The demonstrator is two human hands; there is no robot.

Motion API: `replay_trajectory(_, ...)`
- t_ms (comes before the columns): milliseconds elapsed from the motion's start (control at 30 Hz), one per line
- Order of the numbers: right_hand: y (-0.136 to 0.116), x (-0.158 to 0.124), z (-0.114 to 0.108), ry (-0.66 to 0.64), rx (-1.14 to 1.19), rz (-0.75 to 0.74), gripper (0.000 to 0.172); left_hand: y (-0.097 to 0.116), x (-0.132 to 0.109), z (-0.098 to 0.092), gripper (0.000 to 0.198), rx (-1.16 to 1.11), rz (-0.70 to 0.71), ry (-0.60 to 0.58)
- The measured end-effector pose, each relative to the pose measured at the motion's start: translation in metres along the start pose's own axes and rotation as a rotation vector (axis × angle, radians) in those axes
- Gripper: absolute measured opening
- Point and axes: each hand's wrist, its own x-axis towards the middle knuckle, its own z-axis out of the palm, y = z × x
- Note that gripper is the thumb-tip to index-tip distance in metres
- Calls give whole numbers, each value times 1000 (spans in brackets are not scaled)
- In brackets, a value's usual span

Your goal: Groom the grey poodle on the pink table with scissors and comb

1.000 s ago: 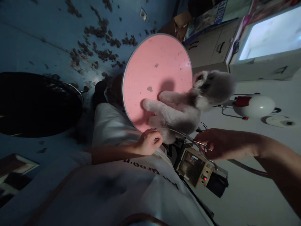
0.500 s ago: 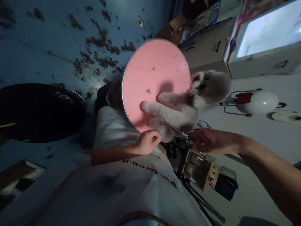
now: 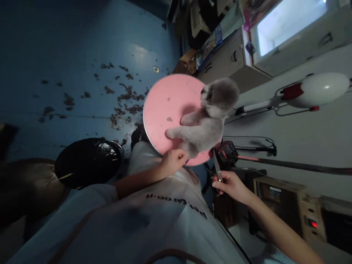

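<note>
A small grey-and-white fluffy dog (image 3: 206,121) stands on a round pink table (image 3: 165,106). My left hand (image 3: 172,161) is closed at the dog's hind paw, at the table's near edge, with something small and purple showing at the fingers. My right hand (image 3: 230,186) grips a pair of scissors (image 3: 217,169), blades closed and pointing up toward the dog's rear, a short way off the fur. I wear a white apron (image 3: 154,220) with dark lettering.
Clumps of cut fur (image 3: 123,99) litter the blue floor. A black round bin (image 3: 85,161) stands left of my legs. A white-and-red dryer on an arm (image 3: 310,90), cabinets (image 3: 233,58), a bright window (image 3: 286,22) and a box with a red light (image 3: 308,216) are to the right.
My right hand has pulled the scissors back from the dog's rear toward me. The view has swung, so the table and dog look smaller and farther. My left hand stays at the hind paw.
</note>
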Motion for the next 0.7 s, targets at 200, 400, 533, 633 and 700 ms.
replay_trajectory(200,6,3,16,14,-510,-220,51,86,35,-47,22,745,366,-320)
replay_trajectory(400,-12,25,6,-503,-381,-27,44,160,77,-46,20,720,240,-618)
replay_trajectory(533,-26,33,-7,-795,-25,25,59,162,93,-37,13,619,158,-645)
replay_trajectory(633,-35,37,-11,-811,28,66,54,159,96,-36,11,546,98,-620)
replay_trajectory(700,-41,38,-13,-739,31,63,52,158,97,-38,14,640,201,-647)
